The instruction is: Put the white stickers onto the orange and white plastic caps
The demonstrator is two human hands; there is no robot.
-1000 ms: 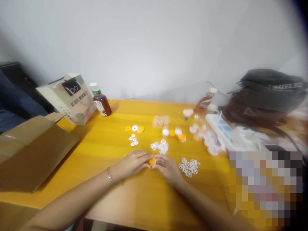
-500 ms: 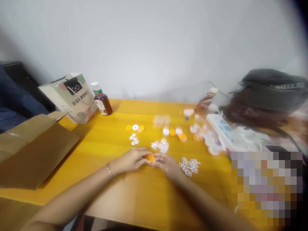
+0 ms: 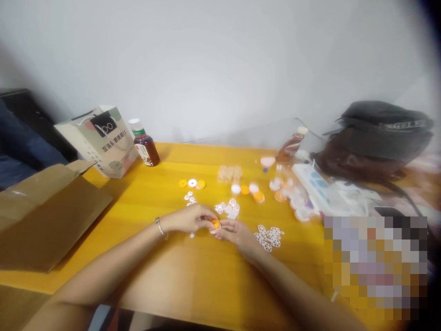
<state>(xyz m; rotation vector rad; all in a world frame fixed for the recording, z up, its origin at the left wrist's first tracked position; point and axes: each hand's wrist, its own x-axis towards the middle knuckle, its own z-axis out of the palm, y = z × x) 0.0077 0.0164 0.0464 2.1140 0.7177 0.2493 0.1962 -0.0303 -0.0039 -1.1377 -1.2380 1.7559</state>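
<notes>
A small round orange-and-white plastic piece [image 3: 215, 225] is held between my hands above the table. My left hand [image 3: 193, 218] is closed, its fingertips gripping the left and upper side. From the other side, my right hand [image 3: 240, 236] pinches the white edge with thumb and fingers. Just beyond lie white spoked plastic pieces [image 3: 232, 209], and more white wheel-like pieces [image 3: 268, 238] are to the right of my right hand. Small white discs [image 3: 189, 197] are partly hidden behind my left hand; one white disc [image 3: 192, 235] lies below it. Yellow and white rings [image 3: 192, 183] sit farther back.
On the yellow table [image 3: 165, 285], orange and white round caps [image 3: 258, 197] and clear pieces [image 3: 230, 173] lie at the back. A cardboard box [image 3: 51, 225], paper bag [image 3: 112, 142] and dark bottle [image 3: 146, 147] stand left. A power strip [image 3: 312, 184] and black bag [image 3: 379, 138] are right.
The orange part now shows its upper rim more, with the white edge below it. My left fingers have shifted over its top. A white disc now shows below my left hand.
</notes>
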